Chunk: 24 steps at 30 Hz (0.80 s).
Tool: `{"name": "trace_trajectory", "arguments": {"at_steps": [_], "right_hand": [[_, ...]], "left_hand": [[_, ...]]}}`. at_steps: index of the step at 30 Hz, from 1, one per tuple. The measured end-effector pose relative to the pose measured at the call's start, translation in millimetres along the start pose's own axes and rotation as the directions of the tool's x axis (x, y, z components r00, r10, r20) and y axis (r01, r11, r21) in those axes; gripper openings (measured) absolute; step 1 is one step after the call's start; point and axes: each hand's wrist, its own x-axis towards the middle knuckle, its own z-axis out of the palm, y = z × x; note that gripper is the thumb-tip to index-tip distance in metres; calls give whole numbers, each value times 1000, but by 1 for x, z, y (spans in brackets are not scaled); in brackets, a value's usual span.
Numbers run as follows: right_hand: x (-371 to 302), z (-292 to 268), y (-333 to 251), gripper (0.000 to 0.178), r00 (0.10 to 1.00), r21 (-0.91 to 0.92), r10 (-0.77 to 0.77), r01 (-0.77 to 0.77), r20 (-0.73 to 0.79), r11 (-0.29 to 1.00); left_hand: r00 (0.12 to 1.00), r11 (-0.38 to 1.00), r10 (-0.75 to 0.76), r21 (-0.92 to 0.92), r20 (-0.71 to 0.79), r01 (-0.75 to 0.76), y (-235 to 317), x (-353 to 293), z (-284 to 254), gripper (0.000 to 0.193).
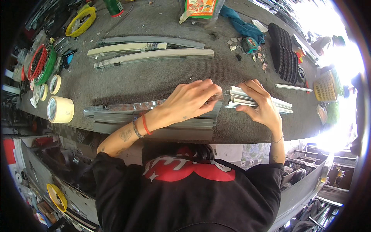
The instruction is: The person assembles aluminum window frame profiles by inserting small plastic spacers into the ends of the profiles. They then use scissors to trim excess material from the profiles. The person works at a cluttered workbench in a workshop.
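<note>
My right hand (259,103) is wrapped round a short bundle of pale metal profiles (281,105), with thumb and fingers on opposite sides near its left end. Just left of that end, my left hand (196,96) is closed in a pinch on a thin strip of clear film (220,96). Whether the strip touches the bundle I cannot tell. Under my left forearm lie several long grey metal profiles (154,123) along the table's near edge, partly hidden by the arm.
Three long profile bundles (154,58) lie farther back. Tape rolls (61,109) and red and green baskets (47,69) stand at left. At right are black ribbed pieces (284,54), a tape measure (250,45), a thin rod (293,87) and a yellow basket (325,87).
</note>
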Motion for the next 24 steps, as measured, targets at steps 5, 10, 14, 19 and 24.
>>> {"name": "trace_trajectory", "arguments": {"at_steps": [5,10,14,19,24], "right_hand": [[1,0,3,60,999,-36,18,-20,-51,999],[1,5,0,58,999,-25,-33,32,-38,999],[1,4,-4,57,1000,0,-25,24,-5,1000],[2,3,-5,57,1000,-11,-24,24,5,1000],[2,7,-4,58,999,-15,-39,39,-9,999]], "left_hand": [[999,1000,27,-11,-24,-28,4,-1,0,27],[1000,1000,28,-6,-2,-28,4,-1,1,28],[999,999,34,-4,6,-34,4,-2,1,27],[998,998,56,-11,-13,-56,5,-3,1,27],[997,998,67,-6,-30,-67,6,-3,2,24]]}}
